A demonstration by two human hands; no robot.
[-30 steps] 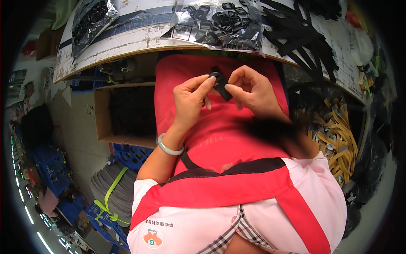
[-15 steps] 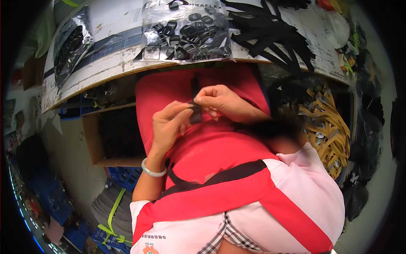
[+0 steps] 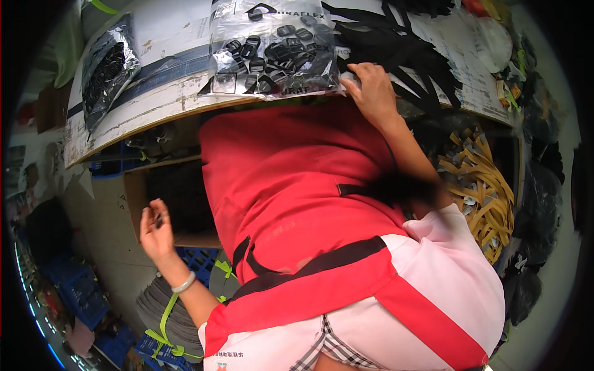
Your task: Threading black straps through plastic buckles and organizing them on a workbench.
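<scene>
My right hand (image 3: 373, 93) is at the table's front edge, between a clear plastic bag (image 3: 226, 31) and a pile of black straps (image 3: 408, 52). Its thumb and forefinger are apart beside the bag's lower right corner, near the strap ends. Black plastic buckles (image 3: 288, 49) show through the bag. Out to the left, my left hand (image 3: 158, 235) is raised by the cardboard box (image 3: 133, 201), with fingers loosely bent and apart. A small dark patch shows between them; whether it is a thing or a gap is unclear. A red apron (image 3: 278, 161) covers my lap.
Another bag (image 3: 111, 68) of dark parts lies on the worn white table (image 3: 179, 37) at left. Yellow-brown straps (image 3: 479, 191) fill a spot below the table at right. A strapped grey stack (image 3: 158, 303) and blue crates (image 3: 77, 287) stand at lower left.
My hands have parted from above my lap, where they held a dark strap. The left moved left to the box, the right up to the table edge. The strap is no longer in the hands.
</scene>
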